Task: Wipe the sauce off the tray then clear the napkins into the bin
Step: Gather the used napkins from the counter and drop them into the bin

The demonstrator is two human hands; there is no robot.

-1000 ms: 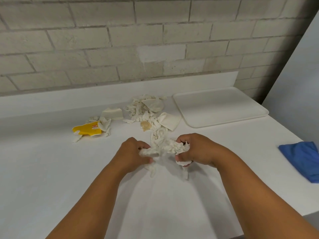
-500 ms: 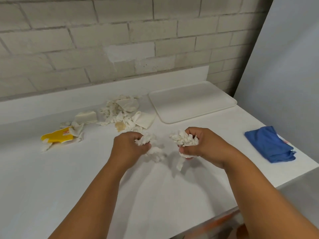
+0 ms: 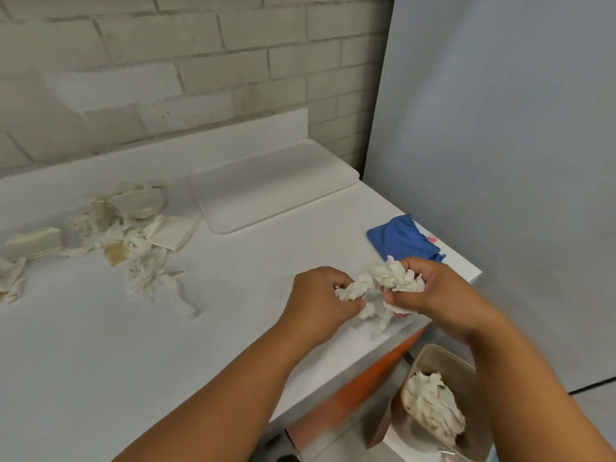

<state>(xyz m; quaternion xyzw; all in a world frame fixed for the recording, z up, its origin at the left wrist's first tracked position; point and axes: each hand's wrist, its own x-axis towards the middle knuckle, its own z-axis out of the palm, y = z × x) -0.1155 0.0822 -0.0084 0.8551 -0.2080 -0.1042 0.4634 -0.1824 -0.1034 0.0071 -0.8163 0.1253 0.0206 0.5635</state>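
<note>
Both hands hold crumpled white napkins above the table's right front edge. My left hand [image 3: 320, 295] grips one wad [image 3: 353, 290]; my right hand [image 3: 436, 291] grips a larger wad [image 3: 396, 278]. The two wads touch between the hands. Below the table edge at the lower right stands the bin [image 3: 443, 360], with crumpled napkins [image 3: 433, 405] inside. The white tray [image 3: 276, 188] lies at the back of the table by the wall. A heap of used napkins [image 3: 133, 235], some stained with sauce, lies left of the tray.
A folded blue cloth [image 3: 403, 238] lies at the table's right edge, just behind my right hand. A grey panel [image 3: 500, 161] rises to the right of the table. The brick wall [image 3: 166, 61] runs behind it. The table's side below the top is orange [image 3: 366, 385].
Both hands carried their napkin wads rightward to the table's right front edge. The view swung right and down, so the bin came into view and the yellow packet left it.
</note>
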